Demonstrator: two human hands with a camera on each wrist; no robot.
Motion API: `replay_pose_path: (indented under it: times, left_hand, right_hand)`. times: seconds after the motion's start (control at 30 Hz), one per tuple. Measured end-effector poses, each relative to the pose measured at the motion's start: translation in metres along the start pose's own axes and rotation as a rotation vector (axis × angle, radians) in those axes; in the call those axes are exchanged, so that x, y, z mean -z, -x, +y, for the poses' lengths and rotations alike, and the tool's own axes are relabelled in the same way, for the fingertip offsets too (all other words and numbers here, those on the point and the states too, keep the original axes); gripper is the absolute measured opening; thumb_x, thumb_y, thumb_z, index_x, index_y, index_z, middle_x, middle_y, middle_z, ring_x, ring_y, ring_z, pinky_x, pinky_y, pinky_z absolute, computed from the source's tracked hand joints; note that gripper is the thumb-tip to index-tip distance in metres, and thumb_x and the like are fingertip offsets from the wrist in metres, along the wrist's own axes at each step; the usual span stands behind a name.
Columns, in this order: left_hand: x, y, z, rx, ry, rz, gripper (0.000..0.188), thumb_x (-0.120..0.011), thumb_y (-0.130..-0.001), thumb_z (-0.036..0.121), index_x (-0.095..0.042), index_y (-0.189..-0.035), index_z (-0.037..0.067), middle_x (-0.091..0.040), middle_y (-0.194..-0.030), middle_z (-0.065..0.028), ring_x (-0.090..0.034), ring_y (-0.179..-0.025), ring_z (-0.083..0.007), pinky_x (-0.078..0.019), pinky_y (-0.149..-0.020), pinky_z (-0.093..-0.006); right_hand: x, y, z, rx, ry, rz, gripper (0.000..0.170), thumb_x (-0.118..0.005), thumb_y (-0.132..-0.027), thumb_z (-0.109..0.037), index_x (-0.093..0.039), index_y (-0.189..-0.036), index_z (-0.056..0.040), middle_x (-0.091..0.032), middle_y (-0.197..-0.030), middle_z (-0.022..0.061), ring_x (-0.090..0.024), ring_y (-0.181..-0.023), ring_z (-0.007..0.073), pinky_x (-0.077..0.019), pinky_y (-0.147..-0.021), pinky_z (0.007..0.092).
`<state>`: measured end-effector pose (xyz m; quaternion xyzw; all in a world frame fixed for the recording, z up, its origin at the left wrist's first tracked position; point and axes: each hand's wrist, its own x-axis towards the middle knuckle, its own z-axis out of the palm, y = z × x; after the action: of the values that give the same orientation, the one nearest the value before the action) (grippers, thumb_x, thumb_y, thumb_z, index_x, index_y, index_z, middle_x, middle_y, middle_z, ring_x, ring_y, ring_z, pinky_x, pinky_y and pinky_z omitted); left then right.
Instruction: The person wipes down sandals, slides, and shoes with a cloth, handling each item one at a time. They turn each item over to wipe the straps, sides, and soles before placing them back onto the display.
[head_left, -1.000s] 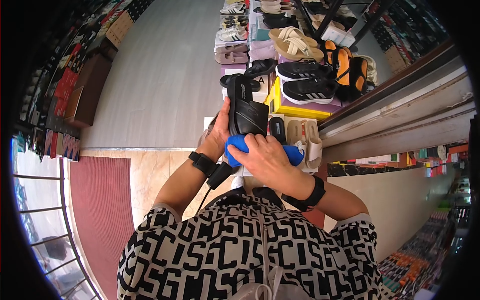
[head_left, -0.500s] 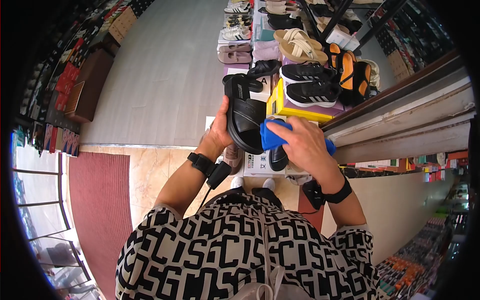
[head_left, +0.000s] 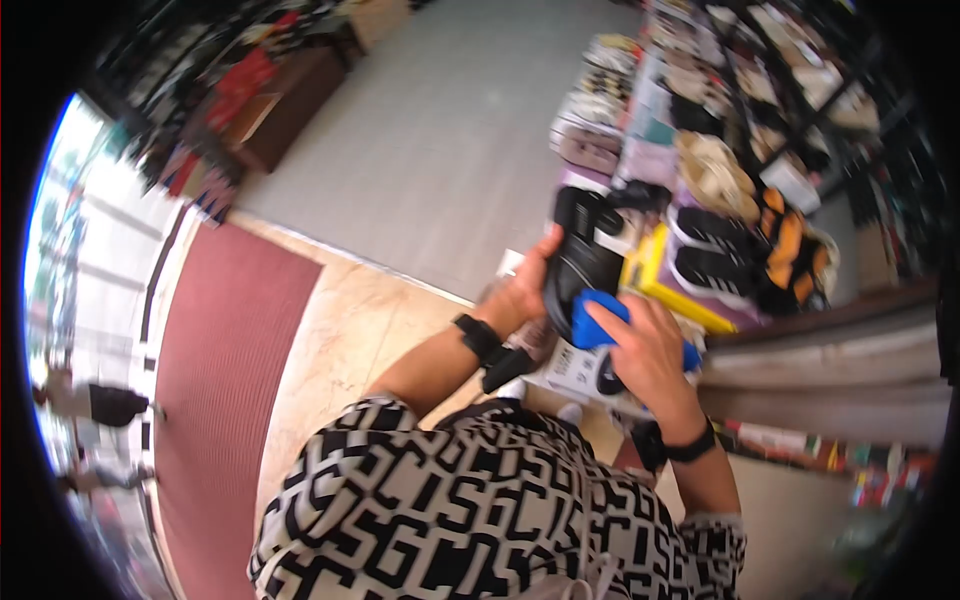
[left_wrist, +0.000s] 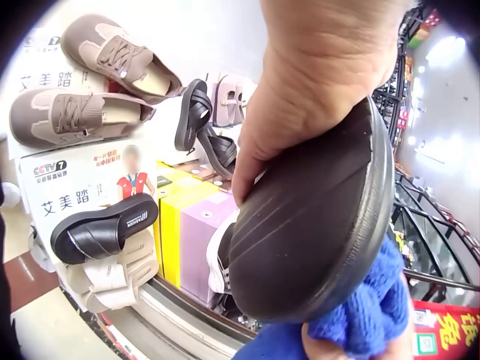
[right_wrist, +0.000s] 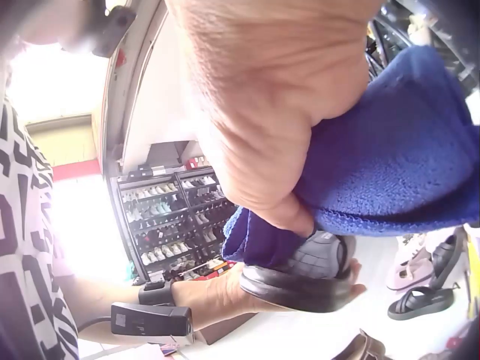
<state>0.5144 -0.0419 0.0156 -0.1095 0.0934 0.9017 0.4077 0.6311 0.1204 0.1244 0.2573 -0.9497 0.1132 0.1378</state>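
My left hand [head_left: 522, 290] grips a black slide sandal [head_left: 580, 262] by its side, holding it up in front of me. In the left wrist view the dark sole [left_wrist: 300, 232] faces the camera, and the left thumb lies against it. My right hand [head_left: 652, 352] holds a bunched blue cloth [head_left: 592, 328] at the sandal's near end. From the right wrist, the cloth [right_wrist: 397, 150] hangs out of the fingers, and part of it overlaps the sandal's upper [right_wrist: 319, 255]. A matching black slide [left_wrist: 105, 232] sits on a white shoebox below.
Brown lace-up shoes [left_wrist: 90, 116] and beige slides [left_wrist: 124, 274] stand near the matching slide. Black sneakers [head_left: 712, 250] rest on boxes beyond a yellow box [head_left: 650, 262]. Rows of shoes run along the right, by a door frame. A red mat [head_left: 230, 390] lies at left.
The right hand with the cloth moved off the sandal's near end to its right side, then back in against it. The left hand keeps its hold. The head view has turned, tilting the scene.
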Motion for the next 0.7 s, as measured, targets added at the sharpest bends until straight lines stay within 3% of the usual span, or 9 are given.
replay_pose_path:
  times: [0.07, 0.13, 0.2, 0.33, 0.37, 0.4, 0.6, 0.7]
  left_hand:
    - [0.004, 0.004, 0.003, -0.087, 0.018, -0.041, 0.057, -0.047, -0.092, 0.052, -0.058, -0.115, 0.001, -0.066, -0.105, -0.0185, -0.066, -0.091, -0.0312, -0.0506, -0.089, -0.0444]
    - [0.007, 0.011, 0.007, -0.096, 0.029, -0.056, 0.057, -0.045, -0.093, 0.052, -0.058, -0.117, 0.003, -0.067, -0.105, -0.0166, -0.066, -0.091, -0.0296, -0.0508, -0.088, -0.0428]
    - [0.005, 0.024, 0.012, -0.099, 0.081, -0.168, 0.058, -0.043, -0.093, 0.054, -0.058, -0.118, 0.004, -0.066, -0.106, -0.0158, -0.066, -0.092, -0.0291, -0.0506, -0.087, -0.0427]
    - [-0.005, 0.059, 0.016, -0.153, 0.123, -0.146, 0.053, -0.047, -0.092, 0.052, -0.06, -0.113, 0.006, -0.069, -0.095, -0.0142, -0.069, -0.082, -0.0262, -0.0549, -0.077, -0.042]
    - [-0.001, 0.06, 0.015, -0.201, 0.12, -0.142, 0.052, -0.047, -0.092, 0.053, -0.06, -0.113, 0.007, -0.069, -0.095, -0.014, -0.069, -0.08, -0.0265, -0.0554, -0.076, -0.0419]
    - [0.014, 0.053, 0.017, -0.174, 0.097, -0.217, 0.057, -0.04, -0.093, 0.055, -0.058, -0.119, 0.007, -0.067, -0.104, -0.0133, -0.067, -0.091, -0.028, -0.0524, -0.084, -0.0429]
    - [-0.001, 0.087, 0.019, -0.355, 0.152, -0.122, 0.054, -0.049, -0.09, 0.055, -0.061, -0.11, 0.007, -0.07, -0.093, -0.0126, -0.07, -0.076, -0.0239, -0.0566, -0.072, -0.0386]
    - [0.004, 0.103, 0.022, -0.515, 0.209, -0.075, 0.057, -0.053, -0.086, 0.06, -0.064, -0.101, 0.007, -0.07, -0.088, -0.0119, -0.07, -0.073, -0.0238, -0.0575, -0.068, -0.0364]
  right_hand:
    - [-0.002, 0.007, 0.008, -0.071, -0.142, -0.083, 0.055, -0.065, -0.061, 0.0, -0.065, -0.113, -0.0173, -0.058, -0.104, 0.0118, -0.055, -0.094, 0.0322, -0.0463, -0.08, 0.0421]
    - [-0.005, 0.011, 0.028, -0.134, -0.372, -0.194, 0.056, -0.061, -0.062, 0.006, -0.063, -0.115, -0.0116, -0.059, -0.104, 0.014, -0.058, -0.096, 0.0341, -0.0459, -0.087, 0.0398]
    - [-0.007, 0.005, 0.042, -0.237, -0.654, -0.236, 0.051, -0.061, -0.066, 0.006, -0.062, -0.116, -0.0052, -0.061, -0.106, 0.0145, -0.06, -0.098, 0.0303, -0.0455, -0.089, 0.0352]
    - [-0.032, -0.014, 0.076, -0.372, -0.915, 0.0, 0.052, -0.058, -0.076, 0.003, -0.05, -0.128, 0.0038, -0.058, -0.119, 0.0109, -0.056, -0.105, 0.0191, -0.0414, -0.094, 0.0307]
    - [-0.042, -0.024, 0.079, -0.321, -0.914, 0.046, 0.053, -0.058, -0.079, 0.002, -0.047, -0.13, 0.0044, -0.057, -0.121, 0.0107, -0.055, -0.106, 0.0191, -0.0403, -0.096, 0.031]
    - [-0.049, -0.036, 0.083, -0.283, -0.882, 0.055, 0.051, -0.059, -0.081, 0.0, -0.047, -0.131, 0.003, -0.056, -0.122, 0.0112, -0.054, -0.109, 0.0198, -0.0378, -0.098, 0.0314]
    - [-0.064, -0.076, 0.029, -0.057, -0.954, -0.009, 0.051, -0.061, -0.084, -0.003, -0.045, -0.132, 0.0029, -0.052, -0.129, 0.015, -0.049, -0.116, 0.024, -0.0348, -0.101, 0.0345]
    - [-0.066, -0.074, 0.014, 0.168, -0.867, -0.137, 0.054, -0.063, -0.074, 0.003, -0.051, -0.127, -0.0021, -0.053, -0.116, 0.0128, -0.053, -0.109, 0.0258, -0.0385, -0.097, 0.0348]
